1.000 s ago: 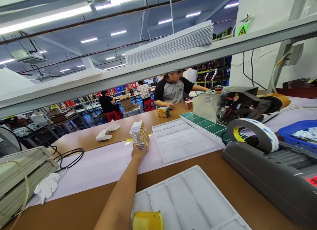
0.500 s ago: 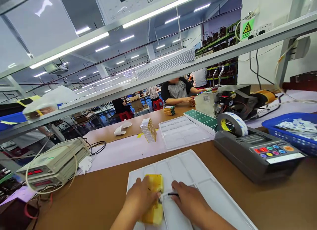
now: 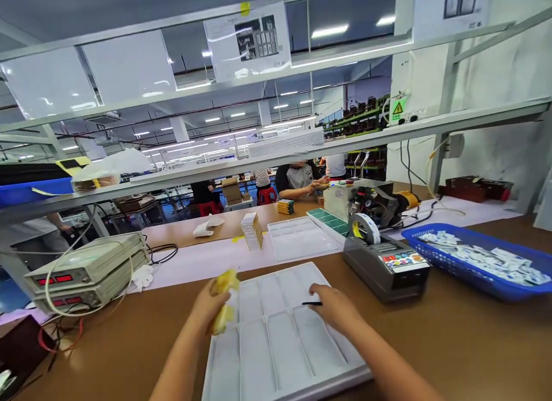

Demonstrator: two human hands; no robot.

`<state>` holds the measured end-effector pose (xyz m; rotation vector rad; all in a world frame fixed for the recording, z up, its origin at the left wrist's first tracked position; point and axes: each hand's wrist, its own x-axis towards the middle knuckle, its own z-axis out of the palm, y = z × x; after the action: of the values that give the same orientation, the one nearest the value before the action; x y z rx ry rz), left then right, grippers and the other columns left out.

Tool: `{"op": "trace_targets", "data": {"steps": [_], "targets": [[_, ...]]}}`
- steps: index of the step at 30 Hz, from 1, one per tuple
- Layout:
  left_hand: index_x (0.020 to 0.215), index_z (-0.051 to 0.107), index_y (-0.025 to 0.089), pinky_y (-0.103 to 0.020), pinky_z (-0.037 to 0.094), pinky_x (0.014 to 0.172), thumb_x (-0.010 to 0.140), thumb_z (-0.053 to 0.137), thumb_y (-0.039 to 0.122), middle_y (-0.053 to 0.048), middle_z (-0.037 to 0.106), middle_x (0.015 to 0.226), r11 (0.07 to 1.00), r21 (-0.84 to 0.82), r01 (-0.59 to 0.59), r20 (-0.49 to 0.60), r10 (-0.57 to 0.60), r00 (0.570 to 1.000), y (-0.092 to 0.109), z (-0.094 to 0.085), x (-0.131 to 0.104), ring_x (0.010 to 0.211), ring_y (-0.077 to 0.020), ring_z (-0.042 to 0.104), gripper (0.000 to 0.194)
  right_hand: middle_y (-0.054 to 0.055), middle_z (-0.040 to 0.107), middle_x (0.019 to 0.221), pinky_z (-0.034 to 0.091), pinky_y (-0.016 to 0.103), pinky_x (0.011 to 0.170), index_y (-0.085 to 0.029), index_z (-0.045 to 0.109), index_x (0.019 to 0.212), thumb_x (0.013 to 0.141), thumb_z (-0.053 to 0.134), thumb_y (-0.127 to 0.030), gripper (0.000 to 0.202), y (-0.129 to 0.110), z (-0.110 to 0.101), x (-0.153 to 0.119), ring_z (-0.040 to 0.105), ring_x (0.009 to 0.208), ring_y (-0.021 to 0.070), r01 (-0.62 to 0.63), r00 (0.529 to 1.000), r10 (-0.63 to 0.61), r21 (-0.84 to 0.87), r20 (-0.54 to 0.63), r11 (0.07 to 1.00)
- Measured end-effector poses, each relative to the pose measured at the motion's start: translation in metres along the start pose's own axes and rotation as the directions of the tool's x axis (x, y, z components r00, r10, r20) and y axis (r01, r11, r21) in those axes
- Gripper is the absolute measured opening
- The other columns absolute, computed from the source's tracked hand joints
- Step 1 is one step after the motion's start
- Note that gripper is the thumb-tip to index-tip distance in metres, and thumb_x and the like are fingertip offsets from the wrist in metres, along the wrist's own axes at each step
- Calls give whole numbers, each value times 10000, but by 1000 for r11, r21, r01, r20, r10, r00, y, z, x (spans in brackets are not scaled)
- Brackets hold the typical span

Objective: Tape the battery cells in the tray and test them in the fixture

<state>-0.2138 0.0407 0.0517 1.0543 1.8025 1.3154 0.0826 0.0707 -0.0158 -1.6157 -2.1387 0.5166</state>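
My left hand (image 3: 207,306) holds a yellow sheet-like piece (image 3: 225,300) lifted at the left edge of a white compartment tray (image 3: 280,349) on the brown bench. On the tray's upper right part rests my right hand (image 3: 334,305), pinching a thin black tool (image 3: 311,303). A stack of gold-edged white cards (image 3: 252,230) stands farther back on the pink mat.
A grey tape dispenser (image 3: 386,263) sits right of the tray, with a blue basket (image 3: 476,262) of white pieces beyond it. A second white tray (image 3: 302,240) and green boards (image 3: 331,221) lie behind. Stacked beige meters (image 3: 84,268) with cables stand at left. Another person (image 3: 297,179) works across the bench.
One second ago my left hand was at the card stack; it came back to the near tray, took the yellow piece and lifted it off. The right hand came in with the black tool.
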Motion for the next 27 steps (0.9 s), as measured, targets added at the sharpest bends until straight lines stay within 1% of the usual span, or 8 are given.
{"op": "trace_targets", "data": {"steps": [2,4,7,11,17,21,24,27], "targets": [[954,520,221,-308,420,484,536,653,166,-23,586,667,942,-306,134,72,-117,991,-17,-32,7,528,-187,548,442,43,624,920,351,267,648,-218,577,873,776,452,-312,184,23,-13,-9,562,861,203,-83,995,80,-40,-66,996],[808,520,182,-286,412,436,609,561,169,-5,526,563,760,-599,253,154,-200,967,-42,-56,16,454,-151,504,203,75,623,896,350,283,644,-198,594,834,823,353,-336,278,43,-18,-18,567,842,212,-143,986,136,-74,-98,987],[816,522,187,-330,461,481,656,406,122,-26,554,622,480,-864,152,34,-245,969,-81,-75,30,514,-165,540,208,92,630,869,351,291,615,-191,605,793,822,331,-392,340,58,-16,-28,572,824,227,-209,978,207,-89,-33,974],[864,539,173,-345,486,539,638,412,82,-41,557,649,372,-919,134,46,-235,971,-109,-78,40,592,-178,561,274,60,641,825,336,274,565,-203,577,728,746,452,-311,167,54,-6,-29,576,784,222,-281,957,288,-128,38,951],[859,532,156,-343,477,524,605,482,93,-54,550,668,360,-920,154,88,-192,977,-109,-77,40,577,-168,530,266,67,619,752,331,283,574,-190,509,709,747,387,-210,129,35,-23,-24,566,725,217,-230,973,216,-230,-85,946],[812,525,160,-337,470,511,599,485,103,-47,536,666,368,-919,142,76,-187,979,-107,-73,39,563,-160,515,224,-23,535,608,358,250,552,-214,423,701,690,482,-322,124,32,-54,-13,531,624,158,-137,973,171,208,-154,968],[785,522,161,-332,467,511,588,486,111,-42,527,671,362,-925,112,56,-162,985,-106,-70,40,554,-155,509,207,-51,517,585,402,250,518,-218,421,793,597,589,-355,292,28,-66,-7,526,534,136,-156,978,211,668,-1,727],[761,517,159,-336,462,502,575,486,125,-48,532,696,348,-933,95,43,-156,987,-108,-69,42,552,-160,510,191,-43,567,637,445,261,517,-221,450,911,533,664,-336,450,22,-67,-8,556,523,137,-215,963,249,851,103,479]]}}
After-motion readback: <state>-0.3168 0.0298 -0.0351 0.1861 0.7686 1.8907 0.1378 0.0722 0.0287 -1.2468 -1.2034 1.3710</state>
